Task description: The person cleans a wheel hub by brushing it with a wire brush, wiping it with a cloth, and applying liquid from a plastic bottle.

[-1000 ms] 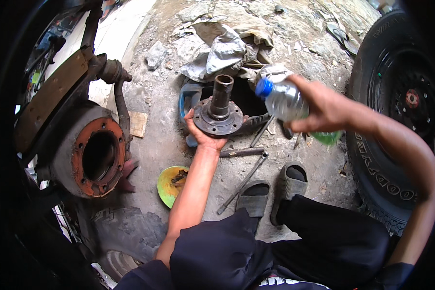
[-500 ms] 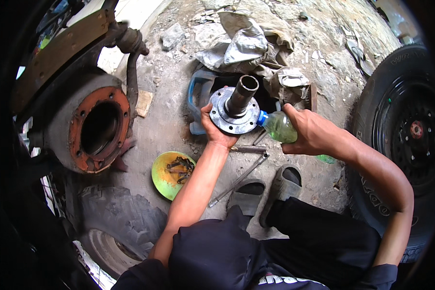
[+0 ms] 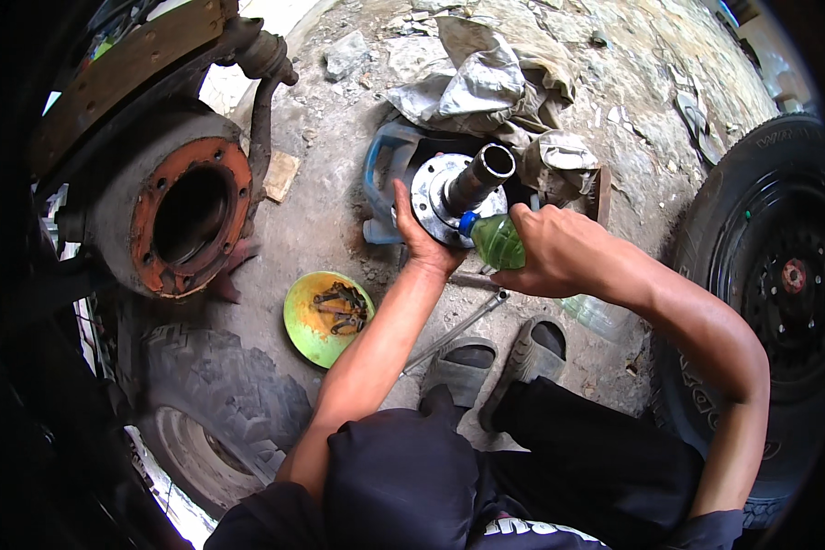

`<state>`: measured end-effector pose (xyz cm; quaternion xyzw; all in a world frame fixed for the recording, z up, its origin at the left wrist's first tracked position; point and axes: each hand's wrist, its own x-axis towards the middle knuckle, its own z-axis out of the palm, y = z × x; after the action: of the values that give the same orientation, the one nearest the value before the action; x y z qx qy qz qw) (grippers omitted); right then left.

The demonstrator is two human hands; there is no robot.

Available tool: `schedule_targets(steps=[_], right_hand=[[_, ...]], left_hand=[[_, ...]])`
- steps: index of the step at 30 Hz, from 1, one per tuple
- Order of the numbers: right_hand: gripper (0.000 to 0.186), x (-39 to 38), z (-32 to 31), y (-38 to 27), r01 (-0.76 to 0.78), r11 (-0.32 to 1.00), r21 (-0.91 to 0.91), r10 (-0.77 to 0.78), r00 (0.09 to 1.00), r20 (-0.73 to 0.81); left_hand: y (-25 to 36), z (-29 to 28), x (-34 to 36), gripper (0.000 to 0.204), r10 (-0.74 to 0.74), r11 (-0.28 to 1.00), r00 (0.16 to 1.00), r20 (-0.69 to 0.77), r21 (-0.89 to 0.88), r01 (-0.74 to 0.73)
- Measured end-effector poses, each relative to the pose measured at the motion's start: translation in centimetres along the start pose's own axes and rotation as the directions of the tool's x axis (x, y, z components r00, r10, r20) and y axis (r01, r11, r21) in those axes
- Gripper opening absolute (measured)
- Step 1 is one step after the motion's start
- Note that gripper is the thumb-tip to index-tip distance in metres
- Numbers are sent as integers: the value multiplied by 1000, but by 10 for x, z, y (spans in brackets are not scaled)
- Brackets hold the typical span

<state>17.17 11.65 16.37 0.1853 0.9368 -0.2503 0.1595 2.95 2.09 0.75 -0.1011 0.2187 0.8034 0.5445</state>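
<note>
My left hand (image 3: 423,236) supports a round metal spindle flange (image 3: 437,194) from below and at its left edge. The flange has bolt holes around its rim, and its dark hollow tube (image 3: 475,181) points up and to the right. In my right hand (image 3: 552,247) is a clear plastic bottle (image 3: 498,240) with green liquid and a blue cap, tilted so that the cap end meets the flange's lower right face. Under the flange sits a cut-open blue plastic container (image 3: 376,179), partly hidden by it.
A green bowl (image 3: 307,341) holds several bolts. A wrench bar (image 3: 458,332) lies by my sandals. Left stands an axle housing with an orange flange (image 3: 147,243), a worn tire (image 3: 220,394) below it. A wheel (image 3: 706,247) stands right; dirty cloths (image 3: 486,87) lie behind.
The bottle has moved left along the flange's lower edge and tipped further. The flange has turned slightly, its tube leaning more to the right. A clear bottle on the floor shows more.
</note>
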Motion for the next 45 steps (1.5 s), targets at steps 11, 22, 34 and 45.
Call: schedule_targets(steps=[11,22,34,45], right_hand=[[54,-15,3,16,-12,999,-40,11,1000,-21],[52,-25,-11,27,-154,980,-126,149,988,-45],[50,-33,-5,9,-41,990,-132,35,998,-49],[41,-22,-21,-3,-85,989,-123,49,962,-267]], left_hand=[[6,-1,-6,88,29,1000,998,61,-11,-28],[13,-13,-2,90,24,1000,995,101,16,-26],[23,-13,-3,85,-24,1000,986,168,-8,25],[9,-3,-2,55,39,999,998,-58,-5,-40]])
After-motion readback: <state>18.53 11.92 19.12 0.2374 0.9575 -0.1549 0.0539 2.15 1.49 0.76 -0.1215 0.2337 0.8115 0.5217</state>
